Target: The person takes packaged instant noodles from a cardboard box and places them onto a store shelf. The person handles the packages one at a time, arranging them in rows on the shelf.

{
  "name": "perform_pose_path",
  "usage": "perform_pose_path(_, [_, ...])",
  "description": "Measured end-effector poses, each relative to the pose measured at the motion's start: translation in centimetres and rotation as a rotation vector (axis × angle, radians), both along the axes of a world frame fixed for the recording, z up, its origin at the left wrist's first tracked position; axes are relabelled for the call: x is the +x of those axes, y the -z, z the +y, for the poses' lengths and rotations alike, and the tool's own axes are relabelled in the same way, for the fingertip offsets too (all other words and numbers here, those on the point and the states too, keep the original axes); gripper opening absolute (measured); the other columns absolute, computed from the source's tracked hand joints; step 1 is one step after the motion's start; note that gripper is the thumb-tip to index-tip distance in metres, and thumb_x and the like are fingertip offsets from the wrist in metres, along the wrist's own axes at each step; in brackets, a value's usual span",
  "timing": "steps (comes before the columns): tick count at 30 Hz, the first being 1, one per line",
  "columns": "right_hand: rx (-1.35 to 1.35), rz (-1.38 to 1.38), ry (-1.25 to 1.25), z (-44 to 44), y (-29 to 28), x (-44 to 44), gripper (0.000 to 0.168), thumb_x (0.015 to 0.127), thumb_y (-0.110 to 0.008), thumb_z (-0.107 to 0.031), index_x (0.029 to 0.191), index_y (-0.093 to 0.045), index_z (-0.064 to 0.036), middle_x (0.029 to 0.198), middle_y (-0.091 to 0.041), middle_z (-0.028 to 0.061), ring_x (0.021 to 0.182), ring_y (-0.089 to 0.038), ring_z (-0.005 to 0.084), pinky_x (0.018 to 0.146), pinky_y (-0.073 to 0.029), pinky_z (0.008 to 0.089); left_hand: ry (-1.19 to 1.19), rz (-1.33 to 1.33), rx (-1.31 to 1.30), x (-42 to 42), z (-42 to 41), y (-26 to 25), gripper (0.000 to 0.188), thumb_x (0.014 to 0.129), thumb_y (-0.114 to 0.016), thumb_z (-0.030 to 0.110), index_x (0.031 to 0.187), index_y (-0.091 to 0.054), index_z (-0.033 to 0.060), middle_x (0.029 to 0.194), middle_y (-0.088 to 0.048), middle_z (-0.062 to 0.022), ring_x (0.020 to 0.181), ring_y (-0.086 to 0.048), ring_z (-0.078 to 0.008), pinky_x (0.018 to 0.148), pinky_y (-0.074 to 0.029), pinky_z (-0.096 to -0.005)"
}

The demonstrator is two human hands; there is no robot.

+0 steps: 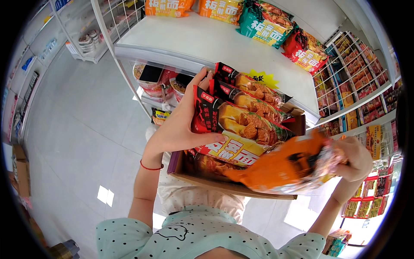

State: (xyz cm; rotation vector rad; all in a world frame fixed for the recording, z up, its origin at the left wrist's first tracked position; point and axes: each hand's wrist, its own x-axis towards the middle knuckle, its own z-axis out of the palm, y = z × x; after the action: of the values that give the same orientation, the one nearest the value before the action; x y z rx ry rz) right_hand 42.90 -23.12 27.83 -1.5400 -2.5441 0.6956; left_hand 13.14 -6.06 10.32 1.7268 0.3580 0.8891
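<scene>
My left hand (186, 126) spreads across the left ends of several red-and-black noodle packets (242, 119), thumb on the front one and fingers behind the row. These packets stand in an open cardboard box (233, 186) at my waist, against the shelf's front edge. My right hand (354, 160) grips the right end of an orange noodle packet (288, 165). Blurred by motion, this packet hangs tilted over the box's right side and hides part of it. Another packet (207, 163) lies low in the box near its front wall.
On the white shelf (194, 39) before me, orange packets (169, 7), a green packet (266, 24) and a red packet (305, 51) line the back. Noodle bowls (152, 79) sit one level below. A wire side rack (352, 71) bounds the right; grey tiled floor (81, 129) lies left.
</scene>
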Motion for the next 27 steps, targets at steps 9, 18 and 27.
perform_pose_path(9, [-0.072, 0.185, -0.024, 4.7, 4.9, -10.1, 0.041, 0.092, -0.052, -0.022, 0.121, -0.045, 0.006, 0.08, -0.062, 0.0227, 0.071, -0.062, 0.0396, 0.06, -0.051, 0.0455, 0.081, -0.323, -0.336, -1.8, -0.2, -0.3, 0.065, 0.097, -0.037, 0.035, 0.148, -0.011, 0.0031, 0.151, -0.023, -0.0225, 0.142, -0.02, -0.0281, 0.115, -0.011, -0.041])
perform_pose_path(18, [-0.104, 0.072, -0.181, 6.2, 5.8, -8.6, 0.034, 0.095, -0.048, -0.027, 0.088, -0.051, 0.006, 0.067, -0.061, 0.0209, 0.064, -0.061, 0.0376, 0.058, -0.049, 0.0451, 0.02, 0.112, -0.279, -4.3, -6.7, -1.1, 0.113, 0.067, -0.08, 0.011, 0.148, -0.003, 0.0013, 0.149, -0.02, -0.0186, 0.133, -0.033, -0.0324, 0.105, -0.037, -0.0451])
perform_pose_path(27, [0.512, 0.441, 0.126, 8.6, 4.5, -2.8, 0.037, 0.078, -0.073, -0.025, 0.105, -0.064, -0.001, 0.093, -0.067, 0.0126, 0.076, -0.066, 0.0236, 0.064, -0.053, 0.0329, -0.134, 0.02, -0.332, -4.9, -6.9, 2.0, 0.108, 0.067, -0.077, 0.006, 0.148, -0.006, 0.0006, 0.144, -0.029, -0.0184, 0.128, -0.038, -0.0324, 0.104, -0.039, -0.0433])
